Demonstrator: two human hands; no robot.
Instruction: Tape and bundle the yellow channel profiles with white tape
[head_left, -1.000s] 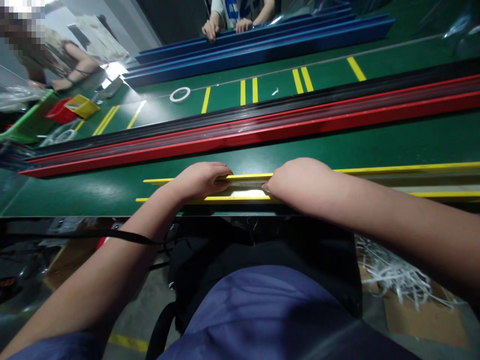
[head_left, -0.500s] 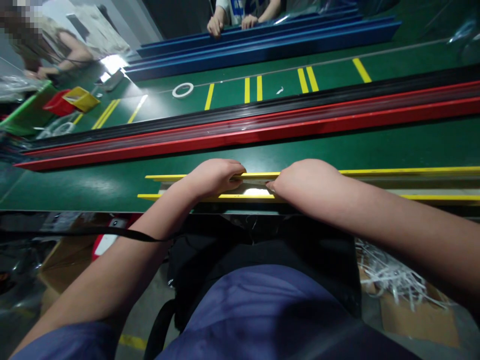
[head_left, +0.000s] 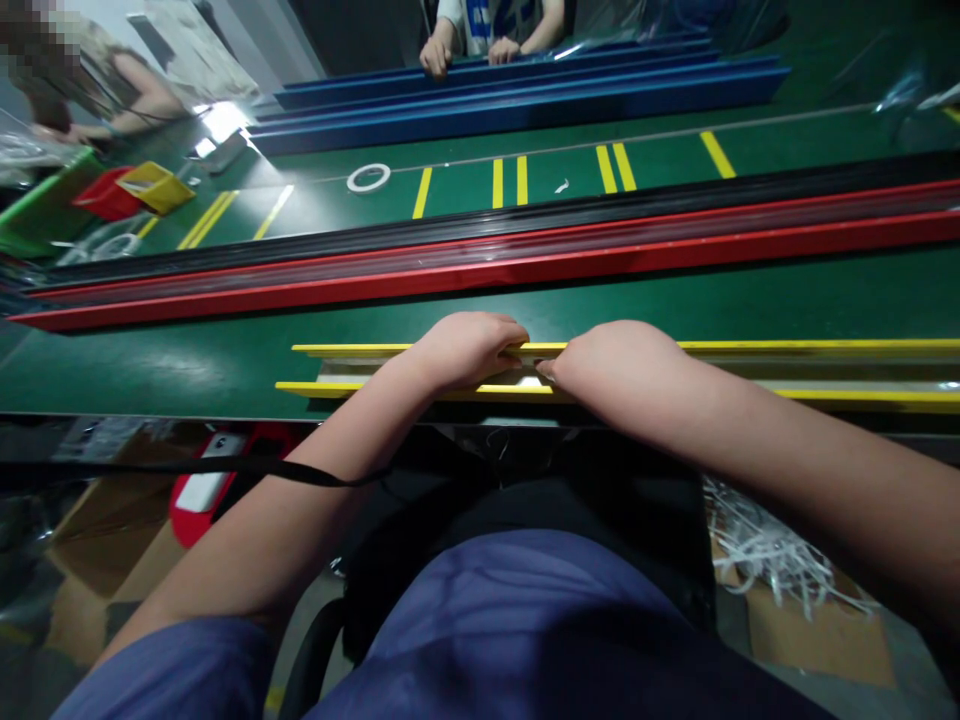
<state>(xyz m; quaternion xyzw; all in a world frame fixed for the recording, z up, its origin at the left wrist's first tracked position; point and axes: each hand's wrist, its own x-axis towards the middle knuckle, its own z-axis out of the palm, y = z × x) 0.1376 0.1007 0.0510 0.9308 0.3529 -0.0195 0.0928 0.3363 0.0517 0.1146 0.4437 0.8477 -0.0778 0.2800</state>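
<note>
— What has your left grip (head_left: 469, 350) got hold of?

— It's curled closed over the far edge of the yellow channel (head_left: 750, 368); it has slid along toward your right grip (head_left: 619, 360), which lies curled across the same channel, reaching in between its two yellow edges; only a short stretch of channel now shows between your hands.

— Where does that channel lie?

— Flat on the green worktop (head_left: 150, 365), right at the edge nearest you, running out of view to your right; below that edge, white shreds (head_left: 772, 560) lie on cardboard (head_left: 817, 640) off to your right side.

— And further out?

— First a long red channel (head_left: 480, 272), lying along the worktop with a black strip (head_left: 480, 232) just behind it; beyond those, a white tape ring (head_left: 368, 178) sits on the green among yellow painted lines (head_left: 497, 183); farther off lie stacked blue channels (head_left: 517, 100), with a co-worker's hand (head_left: 436, 58) resting on their far edge.
</note>
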